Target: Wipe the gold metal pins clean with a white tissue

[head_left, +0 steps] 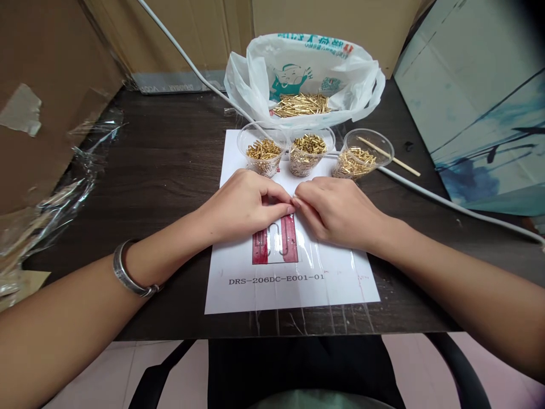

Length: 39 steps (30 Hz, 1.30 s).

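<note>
My left hand (251, 204) and my right hand (336, 210) meet fingertip to fingertip over a white printed sheet (340, 278). Both are closed in a pinch. Whatever lies between the fingertips is hidden or too small to name. Just below the left fingers, a red and white picture (275, 241) with hook-like outlines shows on the sheet. Beyond the hands stand three clear plastic cups: a left cup (243, 142), a middle cup (331, 142) and a tilted right cup (389, 149). Small gold-coloured metal pins or tubes fill each cup partway.
Behind the cups, an open white plastic bag (242, 85) holds longer gold-coloured pins (302, 105). A wooden stick (400, 162) leans out of the right cup. A white cable (451, 201) crosses the dark table (170, 153). Cardboard (46, 102) and clear wrapping (80, 182) border the left side.
</note>
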{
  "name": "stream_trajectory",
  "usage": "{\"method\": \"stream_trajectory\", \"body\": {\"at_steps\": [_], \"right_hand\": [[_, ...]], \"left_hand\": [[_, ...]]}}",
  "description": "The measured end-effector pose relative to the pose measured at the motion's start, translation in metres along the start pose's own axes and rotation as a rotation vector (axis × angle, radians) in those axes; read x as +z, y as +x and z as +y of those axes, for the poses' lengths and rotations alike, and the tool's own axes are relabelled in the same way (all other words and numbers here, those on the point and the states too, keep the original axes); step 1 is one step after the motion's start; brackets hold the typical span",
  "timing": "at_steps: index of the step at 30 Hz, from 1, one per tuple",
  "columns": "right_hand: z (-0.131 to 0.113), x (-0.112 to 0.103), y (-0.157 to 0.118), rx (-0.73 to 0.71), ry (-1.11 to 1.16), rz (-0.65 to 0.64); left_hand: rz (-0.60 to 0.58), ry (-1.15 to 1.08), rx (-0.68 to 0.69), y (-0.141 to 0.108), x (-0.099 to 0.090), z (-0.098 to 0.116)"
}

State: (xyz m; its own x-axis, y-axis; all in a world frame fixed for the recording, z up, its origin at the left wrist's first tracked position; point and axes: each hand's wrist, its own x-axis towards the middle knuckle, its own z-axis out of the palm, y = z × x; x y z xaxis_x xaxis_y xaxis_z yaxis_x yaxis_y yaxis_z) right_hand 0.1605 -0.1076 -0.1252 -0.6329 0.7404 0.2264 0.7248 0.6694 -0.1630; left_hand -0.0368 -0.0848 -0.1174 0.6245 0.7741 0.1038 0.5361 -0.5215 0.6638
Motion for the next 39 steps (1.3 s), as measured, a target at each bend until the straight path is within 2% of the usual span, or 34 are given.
{"method": "stream_trajectory", "body": {"at_steps": [7, 19, 26, 39], "right_hand": [[0.0024, 0.0017, 0.0009, 0.051, 0.116, -0.066], [0.0082, 0.0003, 0.0021, 0.000, 0.212, -0.084], [0.0075, 0.0000, 0.0014, 0.004, 0.196, -0.093], [0.0044, 0.0033, -0.0004, 0.007, 0.095, -0.019]], "left_hand": [[0.004, -0.006, 0.006, 0.0000, -0.0002, 0.0005], [0.014, 0.002, 0.005, 0.0006, 0.0002, 0.0030], [0.013, -0.001, -0.003, 0.0009, -0.0001, 0.0023], [-0.001, -0.030, -0.048, 0.0011, 0.0005, 0.0014]]}}
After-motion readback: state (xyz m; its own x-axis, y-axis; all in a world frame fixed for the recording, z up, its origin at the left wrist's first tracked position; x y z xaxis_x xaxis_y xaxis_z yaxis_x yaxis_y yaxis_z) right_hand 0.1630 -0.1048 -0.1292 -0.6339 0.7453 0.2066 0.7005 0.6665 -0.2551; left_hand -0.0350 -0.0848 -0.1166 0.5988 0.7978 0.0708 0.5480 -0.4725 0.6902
